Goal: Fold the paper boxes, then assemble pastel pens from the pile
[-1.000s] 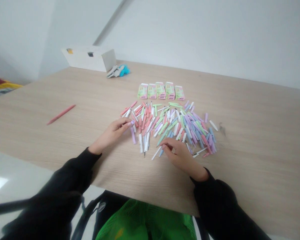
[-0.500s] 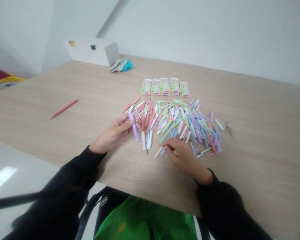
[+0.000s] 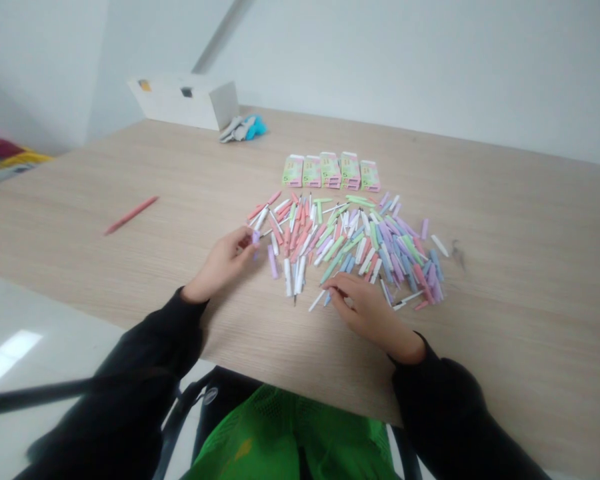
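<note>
A spread of pastel pen parts [image 3: 353, 243] in pink, green, purple, blue and white lies on the wooden table [image 3: 505, 320]. My left hand [image 3: 225, 261] is at the pile's left edge, fingers closed on a small purple piece [image 3: 255, 237]. A longer purple barrel [image 3: 272, 261] lies on the table just right of it. My right hand [image 3: 363, 305] rests at the pile's near edge, fingers curled over a thin white part [image 3: 317, 300]; what it grips is hard to make out.
Several green-and-pink small boxes [image 3: 331, 171] stand in a row behind the pile. A single pink pen [image 3: 131, 215] lies far left. A white box [image 3: 185, 100] and a grey-blue bundle [image 3: 243, 127] sit at the back. A green mesh bag [image 3: 290, 440] is below the table edge.
My left hand lifted a long purple barrel, then set it down and drew back slightly, now holding only a small purple piece. The right hand barely moved.
</note>
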A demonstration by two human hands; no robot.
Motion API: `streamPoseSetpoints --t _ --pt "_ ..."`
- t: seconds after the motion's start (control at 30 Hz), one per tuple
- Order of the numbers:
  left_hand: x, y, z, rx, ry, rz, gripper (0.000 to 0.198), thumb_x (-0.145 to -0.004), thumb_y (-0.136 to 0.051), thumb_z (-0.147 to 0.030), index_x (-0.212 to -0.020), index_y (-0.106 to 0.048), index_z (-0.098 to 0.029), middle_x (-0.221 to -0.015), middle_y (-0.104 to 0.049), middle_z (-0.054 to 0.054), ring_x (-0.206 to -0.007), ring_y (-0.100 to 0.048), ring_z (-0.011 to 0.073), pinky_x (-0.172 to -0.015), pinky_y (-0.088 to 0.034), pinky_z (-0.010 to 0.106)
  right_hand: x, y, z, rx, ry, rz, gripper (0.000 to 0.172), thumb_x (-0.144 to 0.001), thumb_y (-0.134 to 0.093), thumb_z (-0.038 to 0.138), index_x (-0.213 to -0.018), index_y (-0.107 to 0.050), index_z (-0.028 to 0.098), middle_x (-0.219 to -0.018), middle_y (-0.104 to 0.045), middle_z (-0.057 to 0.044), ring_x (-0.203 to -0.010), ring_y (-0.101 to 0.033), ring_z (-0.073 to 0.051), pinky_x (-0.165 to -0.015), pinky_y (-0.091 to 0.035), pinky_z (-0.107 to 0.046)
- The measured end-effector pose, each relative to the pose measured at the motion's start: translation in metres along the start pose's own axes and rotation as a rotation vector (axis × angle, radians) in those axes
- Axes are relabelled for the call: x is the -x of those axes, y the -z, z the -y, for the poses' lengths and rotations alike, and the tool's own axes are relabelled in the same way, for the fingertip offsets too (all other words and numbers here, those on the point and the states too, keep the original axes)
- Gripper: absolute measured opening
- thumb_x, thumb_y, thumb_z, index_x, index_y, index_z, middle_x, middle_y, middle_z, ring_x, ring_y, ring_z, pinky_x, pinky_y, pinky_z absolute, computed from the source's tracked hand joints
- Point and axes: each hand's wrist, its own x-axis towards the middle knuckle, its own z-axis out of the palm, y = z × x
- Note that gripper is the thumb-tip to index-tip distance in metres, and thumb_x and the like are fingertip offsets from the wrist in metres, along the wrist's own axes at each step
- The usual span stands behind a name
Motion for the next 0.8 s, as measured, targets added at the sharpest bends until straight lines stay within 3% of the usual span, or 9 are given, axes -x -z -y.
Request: streamPoseSetpoints --t 0.13,0.23,0.6,0.8 --pt "0.003 -0.001 0.004 -0.204 -0.024 -0.015 0.023 -0.091 -0.056 -0.041 -0.086 -0.059 -0.019 -0.073 -0.059 0.002 -0.067 -0.054 0.0183 -0.065 -0.041 0.031 -0.002 0.003 0.0 0.047 -0.017 -0.03 0.022 -0.097 -0.044 0.017 -0.096 -0.065 0.019 -0.093 -0.069 -0.008 -0.087 -0.064 -0.021 -0.082 -0.046 -0.034" --pt "0.003 0.002 0.007 -0.273 -0.04 0.05 0.024 -0.091 -0.053 -0.042 -0.089 -0.059 -0.019 -0.073 -0.061 0.002 -0.067 -0.056 0.019 -0.065 -0.041 0.031 -0.002 0.009 -0.001 0.086 -0.037 -0.069 0.021 -0.096 -0.044 0.017 -0.096 -0.066 0.019 -0.089 -0.068 -0.007 -0.08 -0.062 -0.019 -0.076 -0.044 -0.032" --pt "0.003 0.01 0.005 -0.4 -0.048 0.106 0.024 -0.096 -0.049 -0.038 -0.096 -0.059 -0.016 -0.08 -0.059 0.001 -0.073 -0.054 0.0152 -0.07 -0.041 0.027 0.004 0.049 -0.029 0.163 -0.21 -0.328 0.021 -0.091 -0.049 0.018 -0.092 -0.07 0.018 -0.08 -0.071 -0.005 -0.069 -0.061 -0.017 -0.067 -0.044 -0.029" --pt "0.006 0.012 0.005 -0.508 -0.128 0.137 0.032 -0.095 -0.046 -0.043 -0.099 -0.061 -0.015 -0.08 -0.062 0.003 -0.07 -0.054 0.016 -0.069 -0.041 0.028 0.021 0.069 -0.042 0.169 -0.314 -0.476 0.022 -0.088 -0.052 0.023 -0.091 -0.072 0.018 -0.077 -0.072 -0.005 -0.064 -0.062 -0.017 -0.063 -0.047 -0.03"
